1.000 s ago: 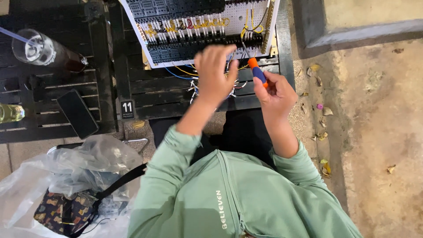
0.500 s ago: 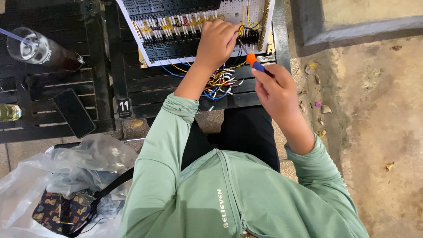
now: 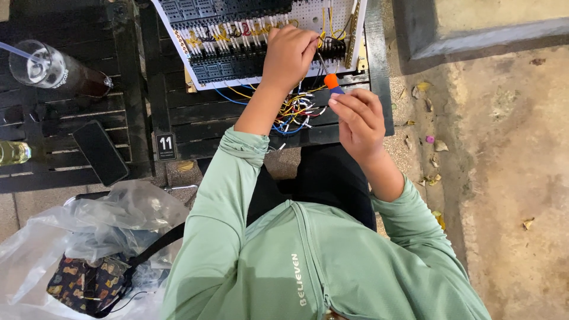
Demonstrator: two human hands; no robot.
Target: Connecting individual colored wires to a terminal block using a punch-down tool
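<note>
Screwdriver (image 3: 331,83) with an orange and blue handle sits in my right hand (image 3: 360,118), pinched between thumb and fingertips near the handle's end, its thin shaft running up and left toward the white wiring board (image 3: 308,15) on the far side of the dark slatted table (image 3: 195,118). My left hand (image 3: 289,53) is curled over the board's right part, fingertips closed on something small among the terminals; I cannot tell whether that is a wire or a connector. Just near of the board a loose bundle of coloured wires (image 3: 296,112) spills over the slats, between my two hands.

I judge the screwdriver light and stiff, with a smooth plastic handle that could roll in the fingers, so the handle's thicker middle is the place to grip, not the bare shaft. The wires look thin, limp and easy to pull free; each is best held close to its end.

On the left stand a clear cup with a straw (image 3: 44,68) and a dark phone (image 3: 99,152); near left lies a crumpled plastic bag (image 3: 89,231)
</note>
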